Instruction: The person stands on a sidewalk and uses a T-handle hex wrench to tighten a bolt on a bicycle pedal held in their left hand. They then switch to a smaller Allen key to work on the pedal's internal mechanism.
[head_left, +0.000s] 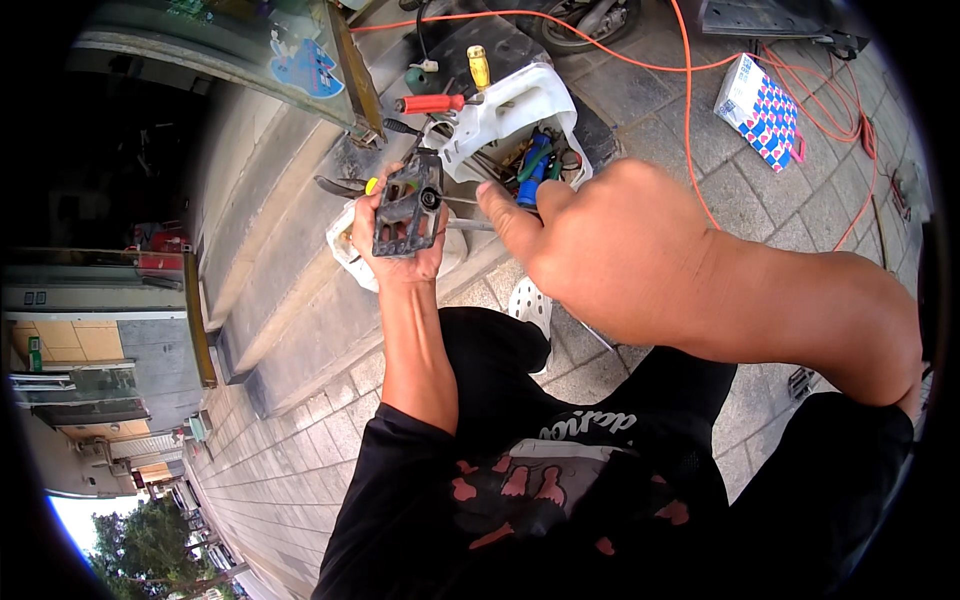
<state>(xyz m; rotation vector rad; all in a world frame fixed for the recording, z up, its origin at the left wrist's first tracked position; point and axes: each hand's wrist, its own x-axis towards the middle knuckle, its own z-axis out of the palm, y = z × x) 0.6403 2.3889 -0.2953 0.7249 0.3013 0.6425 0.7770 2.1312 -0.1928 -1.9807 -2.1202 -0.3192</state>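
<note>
A black platform pedal (408, 212), like one from a bicycle, is gripped in my left hand (412, 268), with its round spindle hole facing up. To its right is my right hand (615, 255), curled closed with the thumb pointing toward the pedal. Its other fingers are hidden beneath, so I cannot make out what they hold. A thin metal rod (478, 225) shows between the two hands. Just beyond them lies a cut white plastic container (510, 105) with tools inside, among them a blue-handled one (533, 172). A red-handled screwdriver (430, 104) and a yellow-handled tool (478, 68) rest by its rim.
Another white container (345, 255) sits partly behind my left hand. Stone steps (265, 205) rise at left beneath a glass door (250, 70). An orange hose (688, 110) crosses the paving near a patterned box (765, 115). A motorcycle wheel (590, 25) stands at the back.
</note>
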